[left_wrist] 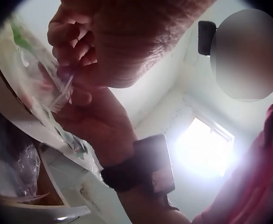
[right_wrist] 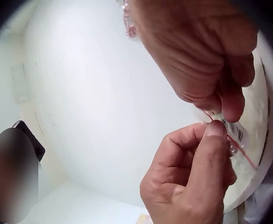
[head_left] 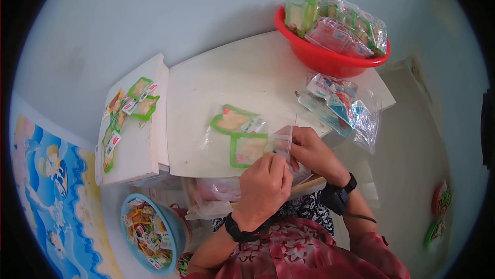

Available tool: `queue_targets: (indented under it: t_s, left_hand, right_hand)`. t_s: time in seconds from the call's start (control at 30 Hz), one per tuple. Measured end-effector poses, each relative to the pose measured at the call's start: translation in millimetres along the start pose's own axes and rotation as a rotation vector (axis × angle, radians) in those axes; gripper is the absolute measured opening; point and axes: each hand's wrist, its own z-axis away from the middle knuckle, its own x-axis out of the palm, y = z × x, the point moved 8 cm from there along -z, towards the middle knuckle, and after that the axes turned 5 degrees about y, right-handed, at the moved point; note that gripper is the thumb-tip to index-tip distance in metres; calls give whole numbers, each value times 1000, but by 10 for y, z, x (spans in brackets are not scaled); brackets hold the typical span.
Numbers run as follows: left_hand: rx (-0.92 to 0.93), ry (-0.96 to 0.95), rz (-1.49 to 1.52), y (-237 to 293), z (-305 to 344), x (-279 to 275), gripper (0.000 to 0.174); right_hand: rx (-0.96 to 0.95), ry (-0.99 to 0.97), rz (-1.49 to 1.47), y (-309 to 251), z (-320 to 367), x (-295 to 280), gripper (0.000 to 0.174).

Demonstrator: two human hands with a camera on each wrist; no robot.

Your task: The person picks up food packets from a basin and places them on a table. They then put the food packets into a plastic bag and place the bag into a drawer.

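A clear plastic bag [head_left: 210, 142] with a red line along its mouth lies at the front of the white table, and green-edged food packets [head_left: 250, 150] show inside it. My left hand [head_left: 267, 183] pinches the bag's mouth edge between thumb and fingers. Close beside it, my right hand [head_left: 312, 151] pinches the same edge. In the right wrist view the left thumb and the right fingertips [right_wrist: 232, 105] nearly meet on the red-lined edge [right_wrist: 241, 151]. The left wrist view shows the clear film [left_wrist: 61, 95] at the fingers of both hands.
A red basin [head_left: 330, 62] heaped with bagged packets stands at the back right. Nearer lies a clear bag with blue and red printing [head_left: 343, 103]. Loose packets [head_left: 118, 119] lie on a raised white board [head_left: 149, 147] at left. Below it stands a blue tub [head_left: 172, 227] of packets.
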Motion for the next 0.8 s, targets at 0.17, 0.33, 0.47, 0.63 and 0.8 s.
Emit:
queue_targets:
  t_s: [0.17,0.33,0.47,0.63,0.8]
  left_hand:
    - [-51,2,83,-89,40,-92,15]
    - [-38,36,188,-112,130,-48,15]
    - [-51,27,249,-169,138,-44,15]
    - [-67,-38,263,-260,178,-99,15]
    - [-53,-17,116,-417,5,-683,17]
  right_hand:
    - [26,-130,-17,92,-290,214,26]
    - [-27,-317,-76,147,-412,493,29]
    - [-206,-345,207,362,-533,497,22]
    - [-200,-210,380,161,-434,434,23]
    - [-223,-178,351,53,-349,524,18]
